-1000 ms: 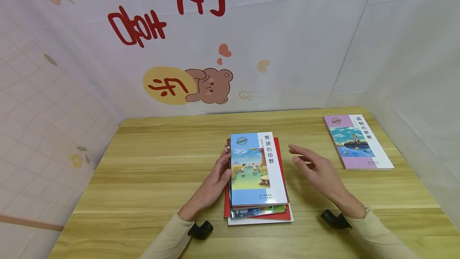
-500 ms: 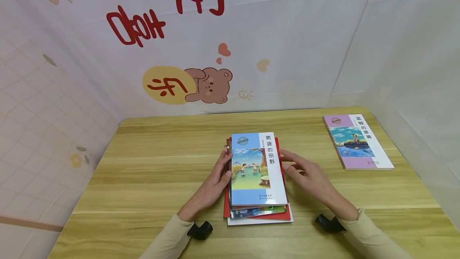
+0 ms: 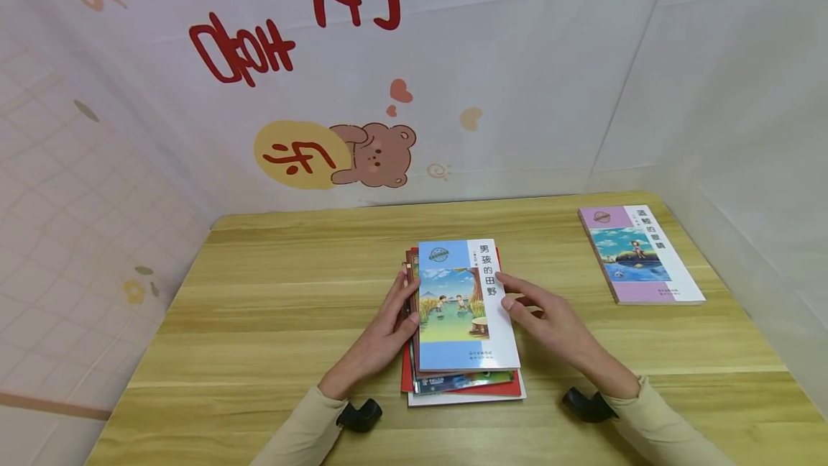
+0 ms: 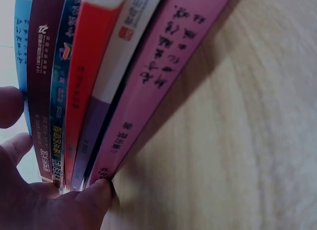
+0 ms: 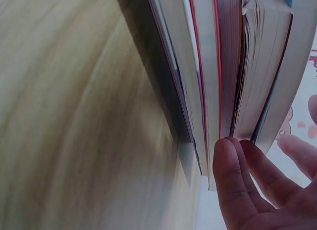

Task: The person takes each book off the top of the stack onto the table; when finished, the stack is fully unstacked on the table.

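Observation:
A stack of several books stands on the table, topped by a blue-and-white book [image 3: 451, 304] with a picture of children in water. Under it show a dark, colourful cover [image 3: 462, 382], a red edge [image 3: 407, 376] and a white edge [image 3: 466, 400]. My left hand [image 3: 382, 336] lies along the left side, fingertips at the spines. In the left wrist view these include a maroon spine [image 4: 42, 81], a red spine [image 4: 86, 67] and, lowest, a pink spine [image 4: 158, 71]. My right hand [image 3: 553, 326] touches the right side, fingertips against the page edges [image 5: 262, 67].
Apart from the stack, a purple-and-white book [image 3: 634, 257] lies flat at the table's back right. The wooden table [image 3: 272, 293] meets a white printed cloth [image 3: 517, 56] at the back. Similar cloth hangs along both sides.
My right hand has moved left from beside the stack to its right edge. The top book has shifted slightly right over the others. My left hand has stayed at the spines.

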### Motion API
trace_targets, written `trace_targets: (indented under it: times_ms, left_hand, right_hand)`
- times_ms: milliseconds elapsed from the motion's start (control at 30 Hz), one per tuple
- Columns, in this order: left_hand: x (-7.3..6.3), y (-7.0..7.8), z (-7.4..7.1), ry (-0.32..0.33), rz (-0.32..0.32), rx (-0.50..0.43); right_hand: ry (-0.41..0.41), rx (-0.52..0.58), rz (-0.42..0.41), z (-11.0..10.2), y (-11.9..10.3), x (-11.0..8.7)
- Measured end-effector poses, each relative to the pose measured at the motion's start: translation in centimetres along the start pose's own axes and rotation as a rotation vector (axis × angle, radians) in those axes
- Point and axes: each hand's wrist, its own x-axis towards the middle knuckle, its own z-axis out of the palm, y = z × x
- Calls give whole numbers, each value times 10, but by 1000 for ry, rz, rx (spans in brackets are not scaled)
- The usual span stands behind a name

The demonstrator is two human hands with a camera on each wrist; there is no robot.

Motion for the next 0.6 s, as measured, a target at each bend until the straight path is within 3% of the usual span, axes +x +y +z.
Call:
trace_targets:
  times_ms: [200,600]
  left_hand:
    - [-1,0,0,-3,8,12]
    - [0,1,3,11,-18,38]
  right_hand:
    - [-11,-2,34,3,-2,0]
    - [-36,-7,9,6,0,5]
